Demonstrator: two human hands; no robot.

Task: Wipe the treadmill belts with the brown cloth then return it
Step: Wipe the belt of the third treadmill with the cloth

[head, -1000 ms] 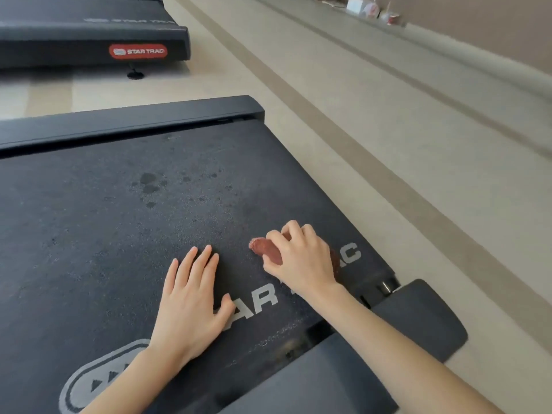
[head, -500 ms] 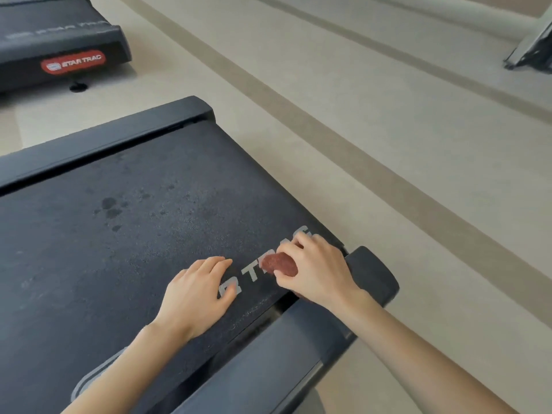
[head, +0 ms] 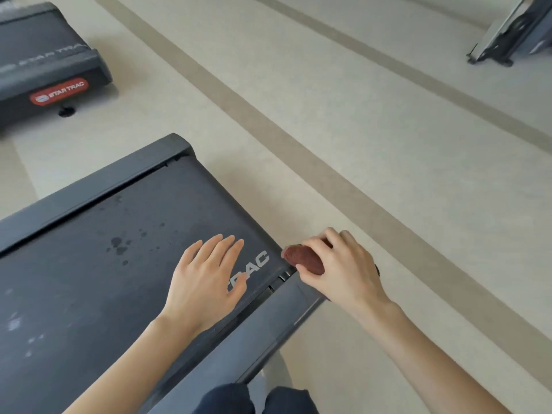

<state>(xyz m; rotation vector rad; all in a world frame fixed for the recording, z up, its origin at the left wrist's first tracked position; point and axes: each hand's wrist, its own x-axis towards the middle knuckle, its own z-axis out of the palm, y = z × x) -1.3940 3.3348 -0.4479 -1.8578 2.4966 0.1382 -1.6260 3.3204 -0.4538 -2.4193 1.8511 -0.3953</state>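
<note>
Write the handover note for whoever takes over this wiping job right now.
Left hand: open, flat on the near treadmill belt.
Right hand: grips the bunched brown cloth at the belt's right edge, next to the grey frame.
Done: cannot tell how much is wiped; dark spots and pale smudges show on this belt.
Left: clear those marks, wipe the second treadmill at upper left, then return the cloth.
</note>
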